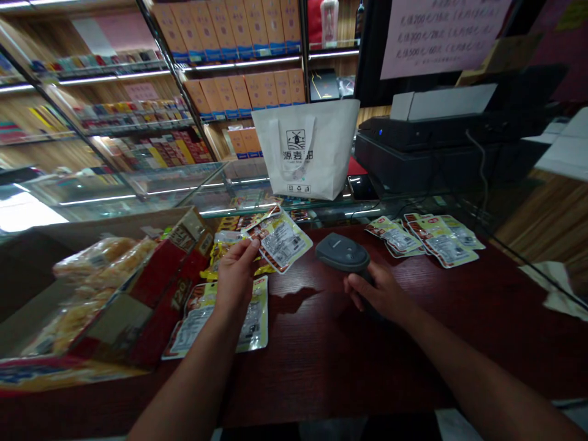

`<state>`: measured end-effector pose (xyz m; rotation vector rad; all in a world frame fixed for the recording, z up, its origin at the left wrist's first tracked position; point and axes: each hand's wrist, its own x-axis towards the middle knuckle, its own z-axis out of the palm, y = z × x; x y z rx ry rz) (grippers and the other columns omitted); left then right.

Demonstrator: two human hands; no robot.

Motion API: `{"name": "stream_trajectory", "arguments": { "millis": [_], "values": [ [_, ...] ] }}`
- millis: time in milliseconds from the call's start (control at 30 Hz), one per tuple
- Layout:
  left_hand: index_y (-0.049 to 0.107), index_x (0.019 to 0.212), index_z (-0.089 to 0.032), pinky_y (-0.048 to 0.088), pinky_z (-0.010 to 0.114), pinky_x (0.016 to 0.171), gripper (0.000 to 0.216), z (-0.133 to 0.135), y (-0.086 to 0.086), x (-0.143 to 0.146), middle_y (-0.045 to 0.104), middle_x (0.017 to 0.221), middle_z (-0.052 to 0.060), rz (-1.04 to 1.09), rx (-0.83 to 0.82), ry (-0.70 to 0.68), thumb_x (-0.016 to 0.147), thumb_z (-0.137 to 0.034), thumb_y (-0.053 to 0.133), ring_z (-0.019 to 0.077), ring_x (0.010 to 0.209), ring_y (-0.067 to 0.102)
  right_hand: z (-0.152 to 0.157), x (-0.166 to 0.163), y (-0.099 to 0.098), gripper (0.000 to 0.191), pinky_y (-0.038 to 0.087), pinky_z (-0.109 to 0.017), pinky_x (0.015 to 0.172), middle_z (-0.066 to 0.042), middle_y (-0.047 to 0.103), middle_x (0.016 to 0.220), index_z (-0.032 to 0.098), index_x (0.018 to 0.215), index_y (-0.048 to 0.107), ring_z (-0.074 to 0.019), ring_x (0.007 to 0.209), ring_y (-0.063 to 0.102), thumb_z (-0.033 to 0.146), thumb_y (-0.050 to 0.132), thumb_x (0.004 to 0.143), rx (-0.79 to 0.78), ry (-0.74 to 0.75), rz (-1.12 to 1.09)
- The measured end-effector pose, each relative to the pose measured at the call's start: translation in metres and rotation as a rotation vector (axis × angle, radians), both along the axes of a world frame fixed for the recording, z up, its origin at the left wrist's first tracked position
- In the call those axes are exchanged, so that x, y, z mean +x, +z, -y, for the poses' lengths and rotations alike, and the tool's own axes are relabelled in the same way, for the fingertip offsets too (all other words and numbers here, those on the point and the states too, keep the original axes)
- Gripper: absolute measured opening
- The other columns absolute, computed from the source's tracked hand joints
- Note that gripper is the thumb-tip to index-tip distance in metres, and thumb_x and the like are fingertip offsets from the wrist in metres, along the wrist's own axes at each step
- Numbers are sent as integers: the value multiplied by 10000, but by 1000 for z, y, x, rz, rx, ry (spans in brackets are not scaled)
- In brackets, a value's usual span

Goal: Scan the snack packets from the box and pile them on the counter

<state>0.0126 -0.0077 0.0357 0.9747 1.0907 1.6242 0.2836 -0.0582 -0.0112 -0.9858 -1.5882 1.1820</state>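
My left hand [236,275] pinches the left edge of a snack packet [285,240], raised above the counter with its printed label side up. In my right hand [374,288] is a dark grey barcode scanner [342,251], its head pointing left toward the packet. The scanner and the packet are apart. Beneath my left forearm lie larger snack packets [255,315], partly hidden by the arm. Yellow packets [214,254] lie just behind my left hand. To the right of the scanner is a loose pile of similar snack packets [441,236].
An open cardboard box [156,294] with bagged food [98,257] takes up the left side. A white tote bag [307,147] stands on the glass display case [206,190] behind. Black counter equipment [413,153] sits at back right, with a cable [519,263] crossing the counter [340,373].
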Motion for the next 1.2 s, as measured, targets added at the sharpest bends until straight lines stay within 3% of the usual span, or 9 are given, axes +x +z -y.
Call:
{"name": "stream_trajectory", "arguments": {
  "millis": [200,433,567,733,867,933,1000,1100,1200],
  "values": [
    [727,769,-131,540,223,556,381,15,20,-48,724,730,40,-122,-215,-65,514,-339,919,134,601,644,-8,0,-6,364,415,-226,396,9,628,619,201,790,561,-105,391,517,531,560,942,-62,-52,-53],
    [730,756,-140,517,243,433,340,54,18,-111,713,626,58,-205,-560,-51,480,-231,907,160,470,625,-9,-1,-5,362,423,-239,396,12,631,616,190,939,590,-117,396,517,551,586,923,-59,-65,-108],
    [728,731,-146,521,266,431,353,55,14,-119,716,628,77,-262,-619,-89,459,-256,925,177,468,632,-7,-3,-3,365,417,-238,397,12,643,631,184,976,591,-113,392,516,544,605,915,-52,-67,-106],
    [708,625,-169,501,270,453,356,42,-3,-119,697,597,72,-389,-642,-202,407,-330,939,170,461,606,-10,-1,-5,388,406,-228,388,19,644,620,181,960,587,-103,373,520,564,613,909,-50,-45,-129],
    [675,531,-197,407,256,424,283,38,4,-123,623,474,42,-752,-588,-52,465,-372,889,179,415,545,-17,0,-8,441,412,-219,369,28,631,598,177,938,589,-106,370,529,615,618,895,-75,-29,-181],
    [705,555,-217,386,261,449,221,37,19,-116,632,486,46,-1003,-456,108,513,-367,862,208,458,569,-19,-1,-8,456,412,-215,364,32,623,588,173,930,591,-105,371,526,625,626,887,-82,-34,-223],
    [764,659,-240,404,271,506,183,33,33,-96,703,605,58,-1156,-262,171,557,-369,845,243,561,623,-21,-1,-5,459,415,-214,362,31,624,591,172,926,596,-103,372,523,627,635,879,-70,-52,-257],
    [801,750,-267,469,289,615,198,21,39,-42,770,799,72,-1123,-38,-11,593,-383,830,281,715,674,-22,0,3,456,433,-223,363,31,619,584,181,896,601,-107,376,518,635,633,873,-44,-84,-313],
    [787,683,-265,499,308,695,114,3,22,31,765,776,82,-1010,111,-307,612,-351,808,280,747,673,-21,4,14,431,419,-215,360,37,604,575,190,877,601,-105,383,511,618,651,867,-3,-123,-412]
  ]
}}
